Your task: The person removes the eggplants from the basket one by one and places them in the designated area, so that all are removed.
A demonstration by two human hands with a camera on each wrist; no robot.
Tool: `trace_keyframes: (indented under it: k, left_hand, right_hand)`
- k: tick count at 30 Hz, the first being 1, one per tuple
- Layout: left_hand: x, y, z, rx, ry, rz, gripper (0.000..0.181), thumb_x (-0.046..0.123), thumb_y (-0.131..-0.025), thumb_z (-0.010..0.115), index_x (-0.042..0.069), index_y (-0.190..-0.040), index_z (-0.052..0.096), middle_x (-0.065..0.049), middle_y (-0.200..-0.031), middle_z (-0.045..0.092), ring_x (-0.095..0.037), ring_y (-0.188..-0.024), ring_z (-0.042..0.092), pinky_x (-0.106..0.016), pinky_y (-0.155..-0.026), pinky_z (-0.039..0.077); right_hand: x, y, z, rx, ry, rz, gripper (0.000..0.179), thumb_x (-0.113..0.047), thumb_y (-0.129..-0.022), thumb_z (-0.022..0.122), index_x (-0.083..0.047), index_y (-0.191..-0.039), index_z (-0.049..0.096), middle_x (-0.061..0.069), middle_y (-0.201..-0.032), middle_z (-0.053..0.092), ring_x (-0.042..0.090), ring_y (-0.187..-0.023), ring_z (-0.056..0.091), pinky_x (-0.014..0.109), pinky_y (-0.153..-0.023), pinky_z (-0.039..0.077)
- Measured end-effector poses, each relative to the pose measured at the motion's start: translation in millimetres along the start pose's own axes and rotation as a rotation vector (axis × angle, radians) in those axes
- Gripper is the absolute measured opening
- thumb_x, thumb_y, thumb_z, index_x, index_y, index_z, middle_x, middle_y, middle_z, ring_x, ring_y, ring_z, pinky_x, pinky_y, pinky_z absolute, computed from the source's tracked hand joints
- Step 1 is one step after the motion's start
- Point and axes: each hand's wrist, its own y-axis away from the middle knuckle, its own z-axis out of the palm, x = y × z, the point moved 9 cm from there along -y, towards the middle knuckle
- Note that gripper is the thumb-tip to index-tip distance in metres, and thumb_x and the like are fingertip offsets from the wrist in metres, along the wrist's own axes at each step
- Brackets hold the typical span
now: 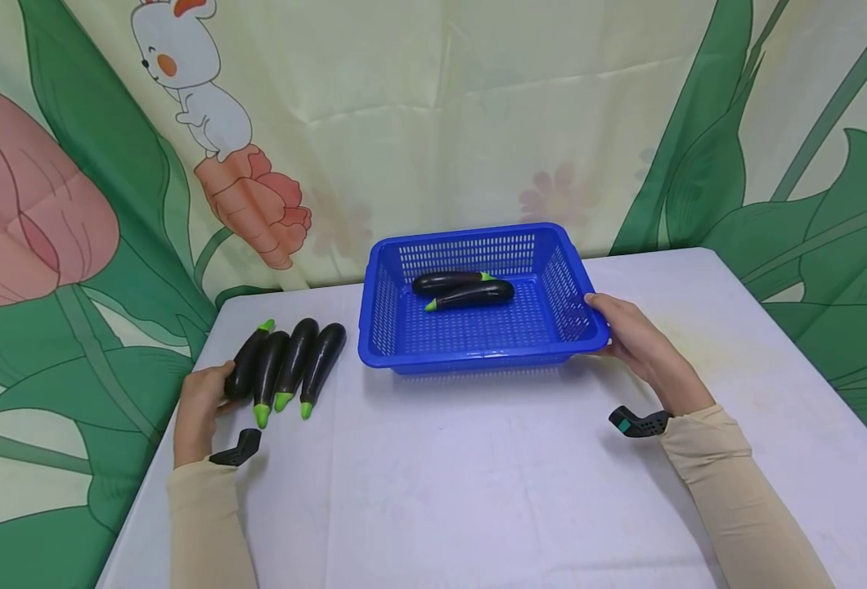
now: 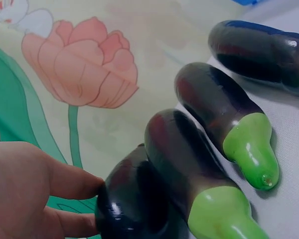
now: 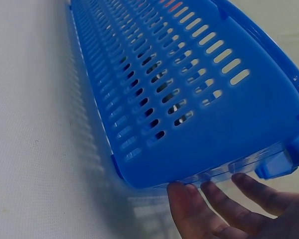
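Observation:
My left hand (image 1: 199, 409) is at the left side of the table and holds the leftmost eggplant (image 1: 242, 372), fingers and thumb against its side. In the left wrist view, the tips of two fingers (image 2: 77, 184) meet its dark skin and pass partly out of sight. Several eggplants lie side by side here, the others with green stem ends toward me. My right hand (image 1: 635, 339) grips the right end of a blue plastic basket (image 1: 478, 357), thumb at the rim and fingers underneath. Two eggplants (image 1: 473, 294) lie inside the basket, their stems pointing opposite ways.
A white cloth covers the table (image 1: 433, 491). Behind it hangs a curtain (image 1: 419, 123) printed with leaves, flowers and a white rabbit, close to the table's back edge. A black wrist device (image 1: 638, 422) sits on each forearm.

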Motion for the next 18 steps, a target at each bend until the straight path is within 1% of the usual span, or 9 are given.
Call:
trace_keyframes:
  k: [4, 8, 10, 13, 18]
  left_hand:
    - [3.3, 2.2, 3.1, -0.009, -0.038, 0.026, 0.061, 0.034, -0.109, 0.041, -0.015, -0.143, 0.051, -0.015, -0.119, 0.058, -0.009, -0.088, 0.056, -0.019, -0.069, 0.057]
    - [5.2, 3.4, 5.1, -0.006, -0.090, 0.044, 0.061, 0.033, -0.109, 0.037, -0.017, -0.143, 0.050, -0.025, -0.132, 0.055, -0.022, -0.101, 0.058, -0.020, -0.069, 0.057]
    - [5.5, 4.5, 5.4, -0.001, -0.123, 0.045, 0.061, 0.033, -0.109, 0.036, -0.017, -0.143, 0.050, -0.027, -0.135, 0.054, -0.028, -0.108, 0.058, -0.021, -0.071, 0.056]
    - [5.8, 5.3, 5.1, 0.005, -0.165, 0.050, 0.061, 0.033, -0.109, 0.035, -0.016, -0.142, 0.051, -0.028, -0.136, 0.055, -0.032, -0.113, 0.058, -0.024, -0.073, 0.055]
    - [5.7, 6.3, 4.8, 0.000, -0.193, 0.044, 0.064, 0.036, -0.109, 0.034, -0.015, -0.144, 0.049, -0.028, -0.136, 0.055, -0.032, -0.112, 0.058, -0.026, -0.075, 0.054]
  right_hand:
    - [-0.3, -0.1, -0.2, 0.001, 0.006, -0.002, 0.079, -0.056, -0.110, 0.031, -0.007, -0.168, 0.010, 0.029, -0.165, 0.031, 0.009, -0.105, 0.066, 0.026, -0.085, 0.058]
    - [-0.4, -0.1, -0.3, 0.003, 0.006, -0.005, 0.079, -0.056, -0.110, 0.032, -0.007, -0.168, 0.011, 0.029, -0.165, 0.031, 0.008, -0.103, 0.067, 0.025, -0.085, 0.058]
    - [-0.4, 0.0, -0.2, 0.003, 0.002, -0.004, 0.079, -0.056, -0.110, 0.032, -0.006, -0.168, 0.011, 0.030, -0.164, 0.031, 0.008, -0.102, 0.067, 0.025, -0.085, 0.058]
    - [-0.3, 0.2, 0.2, 0.002, -0.004, -0.002, 0.079, -0.056, -0.110, 0.032, -0.006, -0.168, 0.011, 0.030, -0.164, 0.031, 0.007, -0.101, 0.067, 0.026, -0.085, 0.059]
    - [-0.5, 0.6, 1.0, -0.001, -0.015, -0.002, 0.079, -0.055, -0.110, 0.033, -0.006, -0.168, 0.011, 0.029, -0.163, 0.032, 0.007, -0.100, 0.068, 0.026, -0.086, 0.058]
